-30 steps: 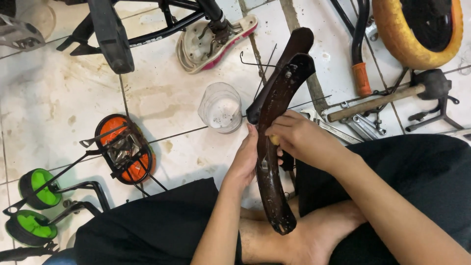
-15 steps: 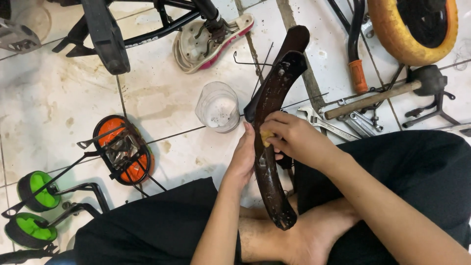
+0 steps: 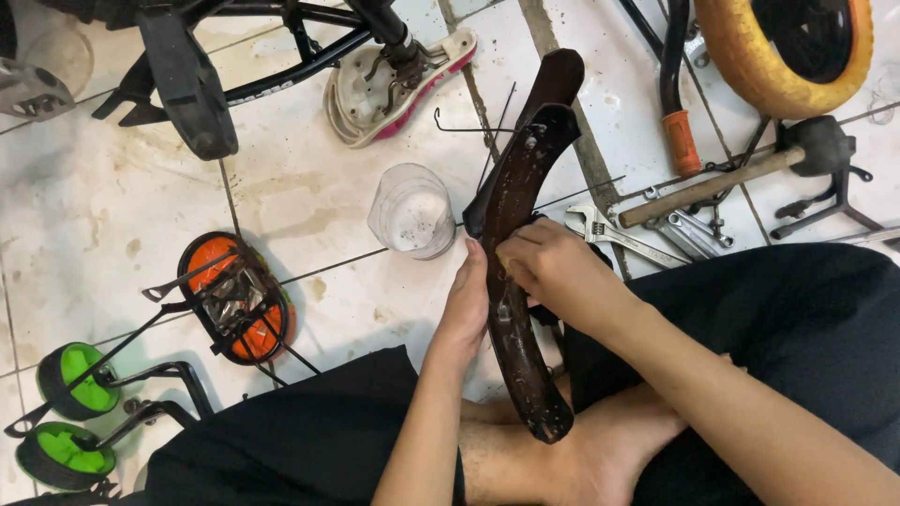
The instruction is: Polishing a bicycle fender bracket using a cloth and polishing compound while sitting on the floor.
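Your left hand braces the dark curved mudguard from its left side. Your right hand closes on its middle; its long axis runs from your feet away toward the plastic cup.

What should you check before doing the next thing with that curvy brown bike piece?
1. Left hand steadies the brown fender from its side: ok.
2. Right hand rests on the fender's inner face; whether it pinches a small part: cannot tell.
3. Fender's lower end rests near the bare foot, so it has support: ok.
4. Clear plastic cup stands close beside the fender and might get knocked: not ok.
5. Wrench lies on the tiled floor near the right hand: ok.
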